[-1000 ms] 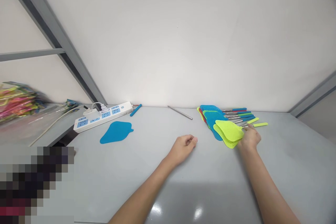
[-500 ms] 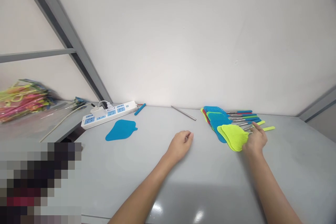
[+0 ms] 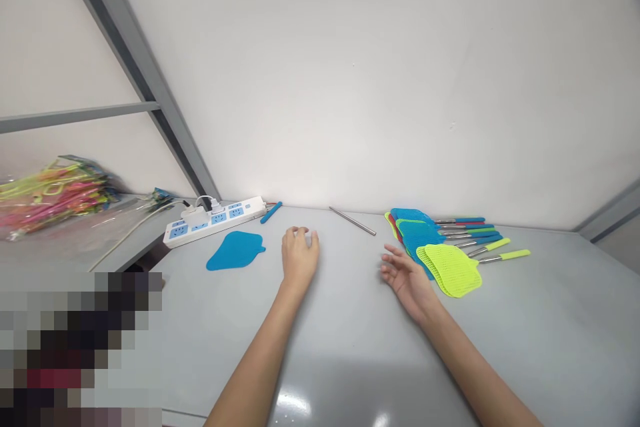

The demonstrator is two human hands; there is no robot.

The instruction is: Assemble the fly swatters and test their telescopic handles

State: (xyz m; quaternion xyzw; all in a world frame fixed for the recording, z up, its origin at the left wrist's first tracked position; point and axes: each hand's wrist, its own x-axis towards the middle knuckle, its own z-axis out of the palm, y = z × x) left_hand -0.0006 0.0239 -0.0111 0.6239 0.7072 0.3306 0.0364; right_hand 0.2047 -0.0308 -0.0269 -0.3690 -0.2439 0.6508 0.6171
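Note:
My left hand [image 3: 299, 253] is over the middle of the table, palm down, its fingers apart and holding nothing. To its left lies a loose blue fly swatter head [image 3: 236, 250]. My right hand [image 3: 406, 280] is half turned up with loosely curled, spread fingers, and nothing is in it. Just right of that hand are several fly swatters in an overlapping row, a yellow-green fly swatter [image 3: 454, 271] on top and blue fly swatters [image 3: 417, 230] behind. A bare metal rod [image 3: 353, 221] lies near the wall, between and beyond my hands.
A white power strip [image 3: 215, 221] with plugs stands at the back left, with a blue handle [image 3: 271, 212] by its end. Farther left are bagged colourful items [image 3: 60, 197] on another surface. A wall [image 3: 350, 80] closes off the back; grey metal posts [image 3: 175, 127] rise at the left.
My right hand has left the yellow-green fly swatter and moved left, its fingers opening. My left hand has shifted left toward the blue swatter head and its fingers have spread.

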